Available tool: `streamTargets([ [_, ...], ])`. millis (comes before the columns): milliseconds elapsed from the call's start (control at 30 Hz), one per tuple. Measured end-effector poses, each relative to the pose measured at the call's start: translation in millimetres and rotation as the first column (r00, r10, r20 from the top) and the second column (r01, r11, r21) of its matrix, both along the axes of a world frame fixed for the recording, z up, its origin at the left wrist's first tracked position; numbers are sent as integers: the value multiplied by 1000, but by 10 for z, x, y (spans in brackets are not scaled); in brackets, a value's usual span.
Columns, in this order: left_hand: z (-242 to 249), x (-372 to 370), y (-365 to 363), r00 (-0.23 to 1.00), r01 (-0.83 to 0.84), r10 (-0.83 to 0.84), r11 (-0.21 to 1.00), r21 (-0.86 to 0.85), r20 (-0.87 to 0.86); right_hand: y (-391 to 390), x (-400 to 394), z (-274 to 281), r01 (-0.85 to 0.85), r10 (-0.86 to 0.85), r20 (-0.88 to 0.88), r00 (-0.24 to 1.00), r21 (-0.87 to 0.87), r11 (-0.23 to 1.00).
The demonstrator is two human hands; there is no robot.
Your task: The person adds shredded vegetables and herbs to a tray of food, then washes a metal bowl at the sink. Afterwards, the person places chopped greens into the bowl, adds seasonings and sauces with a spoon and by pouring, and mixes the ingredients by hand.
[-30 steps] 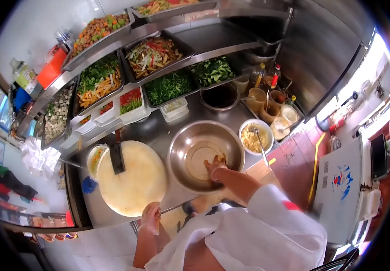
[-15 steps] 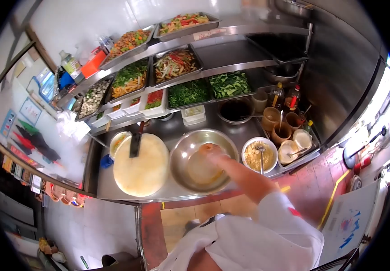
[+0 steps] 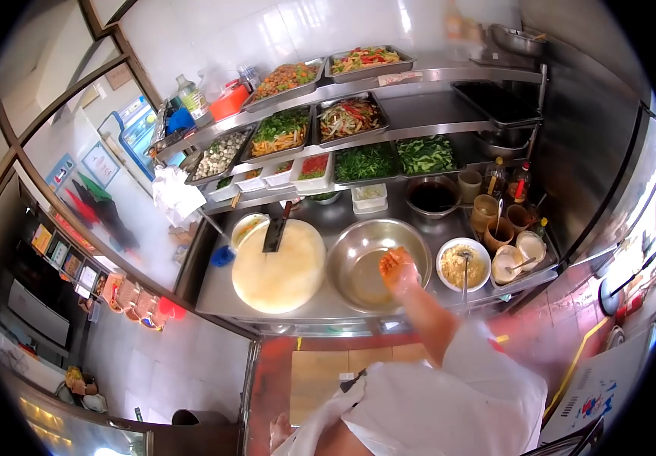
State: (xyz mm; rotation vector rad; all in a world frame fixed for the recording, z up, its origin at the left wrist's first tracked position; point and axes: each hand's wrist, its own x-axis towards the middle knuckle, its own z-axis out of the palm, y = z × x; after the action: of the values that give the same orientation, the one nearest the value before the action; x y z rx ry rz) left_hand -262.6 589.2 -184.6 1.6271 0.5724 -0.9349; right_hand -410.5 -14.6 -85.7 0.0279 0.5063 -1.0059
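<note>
My right hand [image 3: 396, 266] is over the right side of a large steel bowl [image 3: 341, 254], its fingers curled in and coated in something orange. What lies inside the fingers, if anything, is hidden. A little pale liquid seems to lie in the bottom of the bowl. Left of the bowl is a round cutting board [image 3: 286, 277] with a cleaver [image 3: 273, 235] lying on its far part. A white bowl of minced garlic-like bits [image 3: 452, 267] with a spoon stands to the right. Low in the view, my left hand [image 3: 279, 432] hangs by my body, small and partly hidden.
Shelves behind carry trays of cut vegetables [image 3: 282, 133] and chopped greens [image 3: 366, 163]. A bowl of dark liquid [image 3: 430, 196] stands behind the steel bowl. Seasoning jars [image 3: 499, 232] and bottles [image 3: 520, 184] are at the right. A glass partition frame [image 3: 142, 258] borders the left.
My right hand has lifted from the inside of the steel bowl toward its right side, and its fingers have curled. The view has turned left, and my left hand has come into sight.
</note>
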Motion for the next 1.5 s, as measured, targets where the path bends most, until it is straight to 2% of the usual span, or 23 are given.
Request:
streamTargets([
  [167, -201, -78, 84, 999, 37, -39, 998, -52, -34, 322, -108, -14, -61, 63, 122, 991, -16, 998],
  [300, -425, -555, -619, 983, 125, -142, 982, -140, -118, 697, -324, 471, -17, 20, 84, 996, -41, 999],
  [500, -731, -1052, -844, 945, 200, -246, 956, -214, -217, 603, -734, 331, -32, 59, 145, 988, -180, 983],
  [533, -798, -1051, -738, 947, 180, -226, 962, -205, -227, 601, -750, 359, 4, 24, 170, 985, -166, 986],
  [667, -941, -857, -70, 968, 30, -59, 992, -123, -243, 582, -719, 541, 42, -37, 51, 998, -101, 994],
  [767, -994, -801, 574, 969, -117, 104, 992, -45, -223, 372, -532, 283, -67, 69, 15, 997, -119, 991],
  [833, -999, -812, 822, 964, -185, 180, 983, -5, -195, 290, -330, 305, -95, 93, -36, 995, -91, 991],
  [1000, -966, -980, 790, 958, -265, 263, 964, -2, -115, -278, 23, -26, -186, 187, 4, 982, -53, 981],
  [1167, -419, -680, -347, 980, -197, 194, 976, -90, -42, -750, 16, -40, -368, 370, 9, 929, -65, 927],
  [1267, 398, -405, -1434, 999, 2, -11, 972, -233, -38, -931, -25, 43, -491, 491, -27, 871, -83, 867],
  [1333, 1070, -337, -2317, 997, 70, -51, 944, -322, 65, -1034, -68, 93, -571, 561, -107, 821, -129, 811],
  [1400, 1602, -300, -3130, 983, 118, -47, 900, -420, 176, -1103, -105, 163, -617, 606, -119, 786, -96, 781],
  [1433, 1649, -242, -3417, 974, 143, -35, 863, -484, 225, -1124, -133, 178, -636, 625, -124, 770, -80, 768],
  [1500, 1193, -41, -3658, 937, 278, -51, 706, -651, 345, -1147, -208, 169, -638, 622, -162, 766, -83, 765],
])
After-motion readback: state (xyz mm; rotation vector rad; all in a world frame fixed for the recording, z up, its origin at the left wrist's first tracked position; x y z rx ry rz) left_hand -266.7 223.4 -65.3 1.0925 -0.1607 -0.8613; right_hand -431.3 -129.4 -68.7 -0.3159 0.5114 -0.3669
